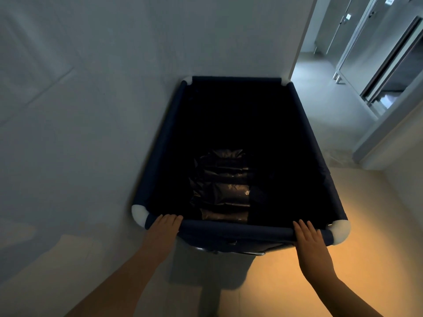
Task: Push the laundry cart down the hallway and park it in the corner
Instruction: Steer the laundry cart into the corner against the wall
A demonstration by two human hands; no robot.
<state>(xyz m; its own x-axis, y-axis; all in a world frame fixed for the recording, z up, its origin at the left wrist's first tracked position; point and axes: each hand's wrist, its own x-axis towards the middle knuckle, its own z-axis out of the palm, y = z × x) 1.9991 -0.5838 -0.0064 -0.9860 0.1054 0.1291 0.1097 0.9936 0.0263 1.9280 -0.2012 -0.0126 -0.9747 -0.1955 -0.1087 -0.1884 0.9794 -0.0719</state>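
1. Both forearms are being stretched forward from the bottom of the view toward the near rail point(235, 232) of the cart point(325, 170).
2. By this view the task is being brought near its end: the cart's far end is being held close against the pale wall point(137, 42) ahead, and its left side is being kept just beside the wall on the left, so the corner appears to be reached.
3. What is left is being judged as small: a last nudge to square the cart, then the letting go. Whether the frame is actually touching either wall cannot be told.
4. The left hand point(163, 227) is being rested on the rail near the white corner cap point(139, 213), fingers laid flat over the top; no wrapped grasp is being shown.
5. The right hand point(307, 239) is being laid on the rail near the right cap point(341, 232), fingers spread and pointing forward, palm down, nothing pinched.
6. A dark bundle point(220, 188) is being carried at the bottom of the cart's bag.
7. An open hallway point(320, 88) is being left visible to the right, beyond the wall's edge.
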